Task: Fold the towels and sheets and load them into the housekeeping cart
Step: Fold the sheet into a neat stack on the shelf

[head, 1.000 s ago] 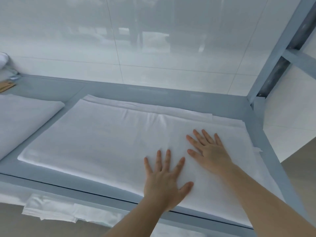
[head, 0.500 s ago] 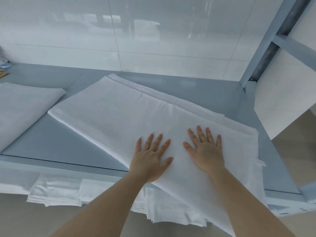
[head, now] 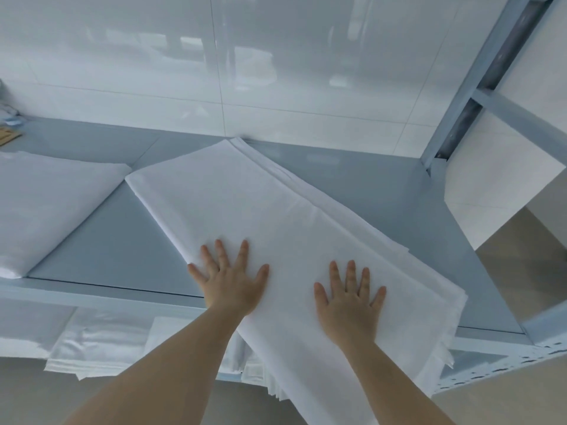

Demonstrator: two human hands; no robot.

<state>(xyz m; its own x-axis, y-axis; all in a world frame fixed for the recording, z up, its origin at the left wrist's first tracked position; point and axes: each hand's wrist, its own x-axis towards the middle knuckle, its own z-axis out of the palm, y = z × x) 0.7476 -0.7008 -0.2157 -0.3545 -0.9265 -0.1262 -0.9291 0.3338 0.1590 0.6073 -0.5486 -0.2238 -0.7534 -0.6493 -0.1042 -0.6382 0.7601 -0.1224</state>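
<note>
Head view: folded sheet (head: 260, 210) now more askew.

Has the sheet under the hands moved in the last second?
Yes. The sheet has swung round on the shelf: it lay along the front rail, and now its far corner reaches the wall while its near end overhangs the rail.

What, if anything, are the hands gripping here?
Nothing is gripped. The left hand and right hand press flat, fingers spread, on the near end of the folded sheet.
</note>
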